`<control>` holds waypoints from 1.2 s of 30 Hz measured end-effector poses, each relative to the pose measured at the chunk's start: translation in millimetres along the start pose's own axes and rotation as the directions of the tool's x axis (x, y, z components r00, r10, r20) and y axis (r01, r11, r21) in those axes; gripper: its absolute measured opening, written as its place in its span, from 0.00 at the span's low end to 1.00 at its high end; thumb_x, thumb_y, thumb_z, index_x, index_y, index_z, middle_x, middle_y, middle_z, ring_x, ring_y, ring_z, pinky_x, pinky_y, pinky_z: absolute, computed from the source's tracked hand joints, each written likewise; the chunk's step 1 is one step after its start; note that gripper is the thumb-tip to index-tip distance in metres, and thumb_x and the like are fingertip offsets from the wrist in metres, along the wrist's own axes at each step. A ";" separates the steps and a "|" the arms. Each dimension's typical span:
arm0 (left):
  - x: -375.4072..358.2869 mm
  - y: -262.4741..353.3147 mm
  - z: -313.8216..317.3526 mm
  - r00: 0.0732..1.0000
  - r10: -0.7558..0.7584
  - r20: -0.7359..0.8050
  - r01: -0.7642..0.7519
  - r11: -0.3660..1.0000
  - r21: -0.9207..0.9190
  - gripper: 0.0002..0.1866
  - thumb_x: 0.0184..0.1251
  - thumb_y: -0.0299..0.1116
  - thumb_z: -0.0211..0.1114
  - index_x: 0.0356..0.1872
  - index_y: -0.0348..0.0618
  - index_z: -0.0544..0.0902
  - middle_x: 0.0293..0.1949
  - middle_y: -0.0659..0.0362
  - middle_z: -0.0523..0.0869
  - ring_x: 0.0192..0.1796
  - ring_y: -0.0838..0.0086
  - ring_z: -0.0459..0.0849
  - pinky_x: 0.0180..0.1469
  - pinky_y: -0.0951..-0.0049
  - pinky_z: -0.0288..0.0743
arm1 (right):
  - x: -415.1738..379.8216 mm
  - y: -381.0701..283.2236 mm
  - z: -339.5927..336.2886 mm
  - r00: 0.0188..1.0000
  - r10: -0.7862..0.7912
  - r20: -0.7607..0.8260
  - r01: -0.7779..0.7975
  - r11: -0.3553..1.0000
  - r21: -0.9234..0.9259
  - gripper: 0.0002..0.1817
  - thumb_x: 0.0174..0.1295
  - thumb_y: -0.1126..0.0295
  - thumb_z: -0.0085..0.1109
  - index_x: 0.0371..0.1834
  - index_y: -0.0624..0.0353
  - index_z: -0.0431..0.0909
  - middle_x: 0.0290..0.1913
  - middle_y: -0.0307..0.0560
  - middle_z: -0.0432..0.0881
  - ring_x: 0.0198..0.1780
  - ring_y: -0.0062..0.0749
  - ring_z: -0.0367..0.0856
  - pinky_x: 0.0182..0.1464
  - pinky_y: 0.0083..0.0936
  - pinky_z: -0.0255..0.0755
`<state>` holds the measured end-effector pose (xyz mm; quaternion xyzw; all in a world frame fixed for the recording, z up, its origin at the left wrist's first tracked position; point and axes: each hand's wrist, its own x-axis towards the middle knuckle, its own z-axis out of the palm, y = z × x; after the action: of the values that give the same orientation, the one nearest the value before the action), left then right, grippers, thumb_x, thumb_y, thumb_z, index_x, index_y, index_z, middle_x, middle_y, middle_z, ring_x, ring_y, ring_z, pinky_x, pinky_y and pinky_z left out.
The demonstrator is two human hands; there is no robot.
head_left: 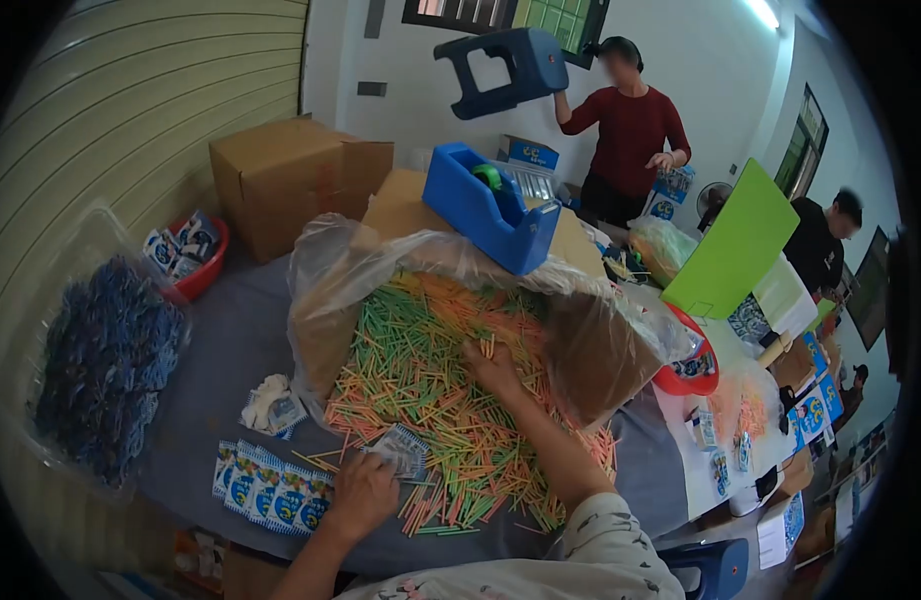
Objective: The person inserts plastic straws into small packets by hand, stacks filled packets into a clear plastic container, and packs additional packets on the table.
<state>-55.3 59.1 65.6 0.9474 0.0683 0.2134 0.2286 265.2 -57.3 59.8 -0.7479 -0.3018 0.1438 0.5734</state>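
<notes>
A big heap of thin coloured sticks (420,390), orange, green and pink, spills from a plastic-lined cardboard box (590,350) lying on its side on the grey table (220,340). My right hand (492,366) rests on the heap with fingers closed around a few sticks. My left hand (362,494) holds a small printed packet (400,450) at the heap's near edge. A fanned row of blue-and-white packets (268,488) lies just left of that hand.
A blue tape dispenser (485,205) sits on a box behind the heap. A clear bag of blue pieces (105,365) and a red bowl (202,270) stand at left. One person lifts a blue stool (500,68); another sits at right behind a green board (735,245).
</notes>
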 end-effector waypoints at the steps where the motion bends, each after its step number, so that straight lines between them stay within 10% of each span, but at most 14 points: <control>1: -3.0 -1.3 0.4 0.999 -0.007 0.031 0.008 1.000 -0.014 0.06 0.56 0.28 0.66 0.33 0.38 0.86 0.32 0.51 0.81 0.42 0.53 0.80 0.49 0.54 0.76 | -5.4 -13.4 -1.1 0.999 -0.020 0.049 0.019 1.000 0.016 0.18 0.72 0.57 0.56 0.44 0.63 0.84 0.28 0.42 0.83 0.28 0.26 0.81 0.29 0.29 0.75; 8: 14.6 3.0 -7.6 0.974 0.001 -0.226 -0.022 0.995 -0.094 0.03 0.52 0.24 0.67 0.25 0.38 0.81 0.30 0.52 0.77 0.40 0.53 0.79 0.45 0.55 0.74 | -39.1 -35.2 11.4 0.972 -0.233 -0.002 0.233 0.972 0.033 0.22 0.73 0.54 0.54 0.38 0.66 0.83 0.34 0.44 0.86 0.36 0.28 0.84 0.34 0.29 0.77; 10: 12.1 2.1 -1.3 0.986 -0.045 -0.161 0.037 0.998 -0.051 0.02 0.52 0.24 0.68 0.26 0.38 0.83 0.31 0.52 0.78 0.41 0.55 0.79 0.45 0.56 0.75 | -45.6 -28.6 8.8 0.942 -0.111 0.317 0.115 0.993 0.006 0.21 0.71 0.54 0.57 0.37 0.65 0.83 0.31 0.45 0.84 0.36 0.25 0.83 0.36 0.26 0.75; 12: 5.1 -1.8 7.9 0.994 -0.070 -0.080 0.067 0.997 -0.039 0.02 0.53 0.24 0.68 0.27 0.38 0.85 0.32 0.53 0.80 0.42 0.56 0.79 0.44 0.57 0.76 | -38.6 -2.5 10.2 0.842 -0.462 0.277 0.533 0.789 -0.304 0.17 0.69 0.57 0.61 0.36 0.63 0.84 0.31 0.46 0.83 0.36 0.25 0.84 0.37 0.28 0.75; 15: 3.6 -5.1 6.6 0.991 -0.066 -0.118 0.063 0.997 -0.034 0.04 0.53 0.25 0.68 0.30 0.37 0.86 0.32 0.53 0.82 0.42 0.55 0.81 0.44 0.57 0.76 | -37.0 -8.7 10.5 0.941 -0.217 0.261 0.235 0.971 -0.040 0.21 0.74 0.55 0.54 0.49 0.65 0.80 0.45 0.52 0.84 0.38 0.32 0.85 0.40 0.38 0.79; 16: 5.0 -6.2 4.4 0.990 -0.073 -0.122 0.060 0.992 -0.107 0.04 0.54 0.24 0.68 0.31 0.36 0.86 0.32 0.53 0.83 0.40 0.56 0.82 0.43 0.59 0.77 | -45.9 -39.8 10.7 0.959 -0.077 0.273 0.072 0.997 0.030 0.23 0.75 0.50 0.49 0.43 0.59 0.83 0.48 0.45 0.84 0.58 0.37 0.78 0.53 0.34 0.74; 20: 14.5 -5.7 -6.8 0.968 -0.213 -0.136 0.128 0.877 -0.462 0.06 0.56 0.22 0.70 0.35 0.33 0.87 0.29 0.54 0.84 0.32 0.64 0.84 0.36 0.67 0.76 | -66.7 -77.7 12.0 0.970 -0.190 0.152 0.203 0.976 -0.075 0.34 0.76 0.40 0.37 0.47 0.61 0.82 0.53 0.46 0.83 0.64 0.39 0.72 0.61 0.34 0.69; 22: 24.1 1.5 -12.3 0.962 -0.253 -0.100 0.158 0.820 -0.551 0.06 0.56 0.22 0.71 0.35 0.33 0.87 0.29 0.55 0.85 0.31 0.69 0.84 0.34 0.71 0.75 | -72.8 -86.8 16.5 0.920 -0.269 0.283 0.115 0.879 0.463 0.34 0.76 0.39 0.34 0.49 0.61 0.80 0.55 0.55 0.81 0.65 0.44 0.73 0.69 0.42 0.61; 31: 44.8 19.7 5.8 0.949 -0.282 -0.138 0.069 0.616 -0.784 0.07 0.56 0.20 0.73 0.36 0.32 0.87 0.31 0.58 0.86 0.33 0.77 0.84 0.35 0.77 0.75 | -92.4 -99.6 42.1 0.827 -0.452 0.335 0.220 0.808 0.547 0.38 0.73 0.36 0.30 0.45 0.60 0.81 0.54 0.57 0.83 0.63 0.44 0.76 0.65 0.42 0.66; 36: 46.2 19.9 15.4 0.952 -0.279 -0.128 0.043 0.532 -0.846 0.07 0.57 0.21 0.73 0.36 0.33 0.87 0.34 0.58 0.86 0.36 0.77 0.85 0.37 0.77 0.76 | -100.7 -95.8 41.3 0.877 -0.282 0.388 0.102 0.900 0.423 0.42 0.72 0.33 0.27 0.44 0.60 0.82 0.54 0.55 0.83 0.61 0.42 0.77 0.62 0.39 0.69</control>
<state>-6.4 45.8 79.7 0.6793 0.0744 0.3142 0.6590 136.4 -72.2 124.7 -0.5321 -0.4629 0.3074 0.6388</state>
